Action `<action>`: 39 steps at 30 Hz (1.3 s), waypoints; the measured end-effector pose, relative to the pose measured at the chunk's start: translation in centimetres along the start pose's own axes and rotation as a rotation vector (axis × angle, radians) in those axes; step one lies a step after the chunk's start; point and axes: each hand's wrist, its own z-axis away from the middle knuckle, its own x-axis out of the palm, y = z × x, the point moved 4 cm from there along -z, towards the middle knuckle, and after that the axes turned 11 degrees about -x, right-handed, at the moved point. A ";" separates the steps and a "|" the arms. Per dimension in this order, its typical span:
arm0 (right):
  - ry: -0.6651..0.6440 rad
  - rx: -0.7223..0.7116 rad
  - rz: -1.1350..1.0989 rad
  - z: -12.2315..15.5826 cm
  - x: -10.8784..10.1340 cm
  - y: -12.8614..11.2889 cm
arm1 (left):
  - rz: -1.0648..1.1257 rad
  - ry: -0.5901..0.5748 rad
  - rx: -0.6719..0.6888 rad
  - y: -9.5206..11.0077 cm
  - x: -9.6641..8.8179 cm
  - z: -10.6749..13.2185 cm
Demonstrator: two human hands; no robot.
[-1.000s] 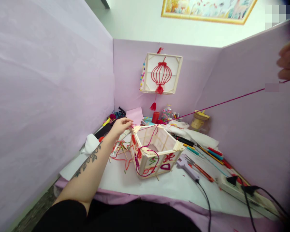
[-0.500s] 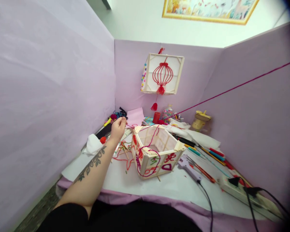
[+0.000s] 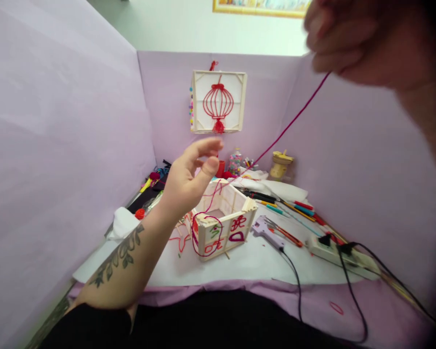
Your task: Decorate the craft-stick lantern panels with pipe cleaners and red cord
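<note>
High at the upper right, my right hand (image 3: 349,43) is closed around a magenta yarn (image 3: 287,128), partly blurred. The yarn slants down from it, taut, to the far rim of a lantern frame (image 3: 223,230) made of pale sticks with paper panels. Coloured characters mark its panels, and a loose magenta loop drapes over its near corner. My left hand (image 3: 191,177) hovers above the frame's left side, fingers curved and apart from the thumb, with nothing visible between them. It hides part of the frame's left rim.
A finished lantern (image 3: 218,102) hangs at the back wall. Right of the frame lie a glue gun (image 3: 271,232), a red cutter (image 3: 288,236), pens and a power strip (image 3: 343,257) with black cables. A bottle of pompoms (image 3: 235,162) stands behind; white cloth (image 3: 123,223) lies left.
My left hand has opened, let go of the yarn and moved right and up. My right hand has come into view at the upper right with the yarn. The view has shifted right.
</note>
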 end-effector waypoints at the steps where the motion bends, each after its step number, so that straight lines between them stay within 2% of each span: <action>1: -0.051 0.025 -0.118 1.2 1.4 -0.7 | 0.065 -0.039 -0.010 1.6 0.9 -0.4; 2: -0.088 0.015 -0.161 2.3 2.5 -1.4 | 0.120 -0.099 -0.043 3.0 1.9 -0.7; 3: -0.063 0.000 -0.148 3.3 3.2 -2.0 | 0.168 -0.174 -0.084 4.2 2.8 -1.1; 4: -0.107 -0.070 -0.108 4.1 3.9 -2.7 | 0.211 -0.244 -0.133 5.2 3.7 -1.3; 6: -0.162 -0.195 0.122 5.0 4.4 -3.5 | 0.297 -0.339 -0.233 6.7 4.7 -1.6; 8: -0.166 -0.256 0.282 5.4 4.2 -3.5 | 0.364 -0.357 -0.294 7.4 4.9 -1.8; 10: -0.124 -0.262 0.311 5.7 3.6 -2.8 | 0.349 -0.344 -0.285 7.5 4.2 -2.0; 13: -0.150 -0.227 0.243 7.3 3.4 0.0 | 0.214 -0.254 -0.234 6.2 1.8 -3.3; 14: -0.212 -0.205 0.213 8.2 3.8 1.5 | 0.204 -0.199 -0.207 5.7 0.6 -4.2; 17: -0.591 -0.222 0.217 11.9 6.0 6.5 | 0.216 0.080 -0.117 4.5 -3.6 -7.8; 20: -0.730 -0.286 0.246 14.7 8.3 10.3 | 0.259 0.281 -0.066 3.9 -7.2 -11.8; 23: -0.796 -0.335 0.301 16.1 11.0 11.6 | 0.180 0.346 -0.126 3.8 -8.7 -14.9; 24: -0.818 -0.342 0.327 16.4 11.9 11.7 | 0.126 0.325 -0.139 3.9 -8.7 -15.7; 27: -0.854 -0.306 0.404 17.0 14.1 11.6 | 0.011 0.320 -0.157 4.5 -7.9 -17.3; 31: -0.763 -0.092 0.559 16.7 16.0 12.0 | -0.040 0.246 -0.114 6.0 -5.3 -18.5; 32: -0.728 -0.034 0.595 16.4 16.4 12.2 | -0.065 0.195 -0.112 6.3 -4.3 -18.5; 36: -0.667 0.123 0.546 14.6 17.7 12.5 | -0.137 0.068 -0.035 6.1 0.0 -16.5; 39: -0.601 0.159 0.415 13.3 16.2 12.4 | -0.161 -0.093 0.025 4.2 2.4 -12.9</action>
